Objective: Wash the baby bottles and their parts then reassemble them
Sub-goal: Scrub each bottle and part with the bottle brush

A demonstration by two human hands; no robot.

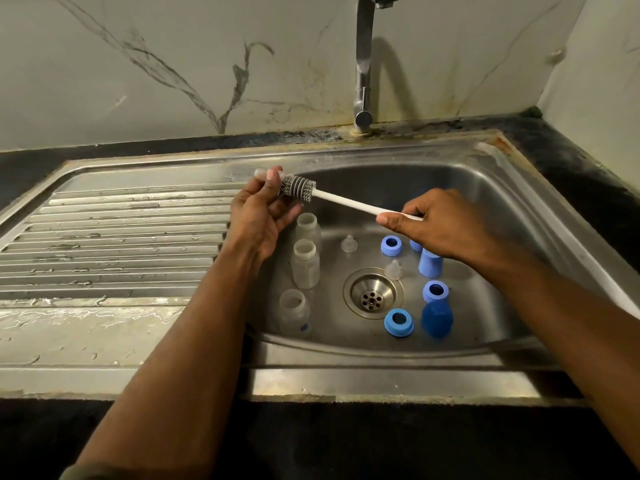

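Right now the left hand (258,216) is up over the sink (485,188), its fingers (270,183) pinching a clear teat (265,173). The right hand (440,226) grips the white handle of a brush (346,200), and the grey bristle end touches the teat. Down in the sink, three clear bottles (304,263) stand in a row on the left side. Two more teats (348,244) sit near the drain (373,296). On the right side are blue rings (398,322) and blue caps (437,318), all apart from the bottles. A tap (363,64) stands behind the sink by the wall. The ridged tray (114,244) on the left is wet, and so is the worktop (588,174) edge
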